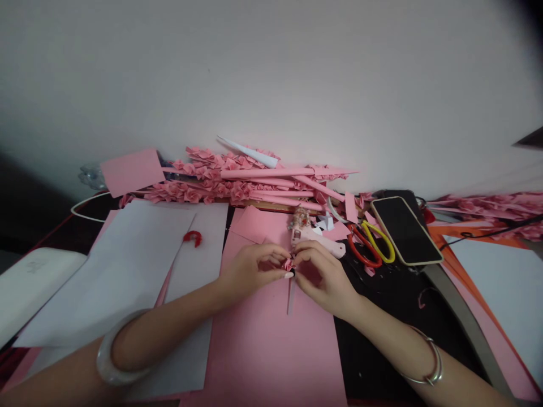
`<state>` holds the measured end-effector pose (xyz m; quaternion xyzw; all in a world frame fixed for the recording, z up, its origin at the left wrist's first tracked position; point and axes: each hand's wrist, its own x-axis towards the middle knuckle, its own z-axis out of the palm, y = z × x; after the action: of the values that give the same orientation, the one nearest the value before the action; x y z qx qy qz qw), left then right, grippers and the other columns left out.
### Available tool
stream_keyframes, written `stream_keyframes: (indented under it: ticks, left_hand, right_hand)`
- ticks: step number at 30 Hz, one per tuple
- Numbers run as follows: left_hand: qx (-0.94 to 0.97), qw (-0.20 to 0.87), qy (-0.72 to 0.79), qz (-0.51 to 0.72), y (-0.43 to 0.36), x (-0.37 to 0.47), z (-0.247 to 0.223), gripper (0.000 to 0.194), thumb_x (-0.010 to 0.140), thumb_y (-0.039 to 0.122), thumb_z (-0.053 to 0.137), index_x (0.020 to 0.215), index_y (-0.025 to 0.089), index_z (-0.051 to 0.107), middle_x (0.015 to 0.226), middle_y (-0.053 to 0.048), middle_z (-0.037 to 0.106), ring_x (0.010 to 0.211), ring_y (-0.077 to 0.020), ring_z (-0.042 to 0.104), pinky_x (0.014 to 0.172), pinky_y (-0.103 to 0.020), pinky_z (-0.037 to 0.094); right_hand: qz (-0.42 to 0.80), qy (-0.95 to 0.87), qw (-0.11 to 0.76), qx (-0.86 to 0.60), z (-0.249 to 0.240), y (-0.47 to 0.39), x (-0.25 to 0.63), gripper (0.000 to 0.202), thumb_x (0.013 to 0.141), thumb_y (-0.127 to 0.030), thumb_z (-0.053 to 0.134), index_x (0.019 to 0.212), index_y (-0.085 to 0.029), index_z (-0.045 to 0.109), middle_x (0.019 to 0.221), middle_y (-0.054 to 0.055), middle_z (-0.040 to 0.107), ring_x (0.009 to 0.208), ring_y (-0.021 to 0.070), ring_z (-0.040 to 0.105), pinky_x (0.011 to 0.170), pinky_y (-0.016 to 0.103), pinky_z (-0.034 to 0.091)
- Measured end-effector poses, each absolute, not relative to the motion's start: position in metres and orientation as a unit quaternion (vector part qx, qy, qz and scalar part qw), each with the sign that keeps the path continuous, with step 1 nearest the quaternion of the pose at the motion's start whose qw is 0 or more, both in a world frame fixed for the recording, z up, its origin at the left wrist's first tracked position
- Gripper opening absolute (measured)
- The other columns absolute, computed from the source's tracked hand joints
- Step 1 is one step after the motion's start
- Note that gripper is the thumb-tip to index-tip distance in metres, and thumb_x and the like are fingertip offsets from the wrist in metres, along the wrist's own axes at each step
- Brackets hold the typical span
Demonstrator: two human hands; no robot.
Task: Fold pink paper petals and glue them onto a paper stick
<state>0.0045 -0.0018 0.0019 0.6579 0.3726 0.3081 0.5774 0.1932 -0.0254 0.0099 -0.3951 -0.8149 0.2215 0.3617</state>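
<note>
While the small pink paper flower (288, 264) sits pinched between the fingers of the left hand (244, 272) and right hand (326, 282), above the pink sheet (275, 356), a light, even grip should spare its folds; knuckles should avoid the glue gun (328, 243) just beyond.

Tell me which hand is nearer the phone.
Right. The right hand is to the phone's left and nearer the wearer; the left hand is farther left, on the right hand's other side.
</note>
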Motion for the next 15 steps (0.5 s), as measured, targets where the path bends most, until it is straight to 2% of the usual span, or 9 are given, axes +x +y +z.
stream_keyframes:
  ticks: [15]
  left_hand:
    - [0.65,0.587,0.369,0.31,-0.0024,0.0043,-0.0006,0.021,0.073,0.019,0.066,0.094,0.014,0.063,0.091,-0.007,0.069,0.087,-0.0175,0.064,0.082,-0.032,0.051]
  right_hand:
    - [0.216,-0.812,0.368,-0.398,0.0106,-0.0269,0.1952,0.023,0.074,-0.004,0.055,0.091,-0.019,0.054,0.096,0.007,0.056,0.095,0.019,0.055,0.084,0.034,0.045]
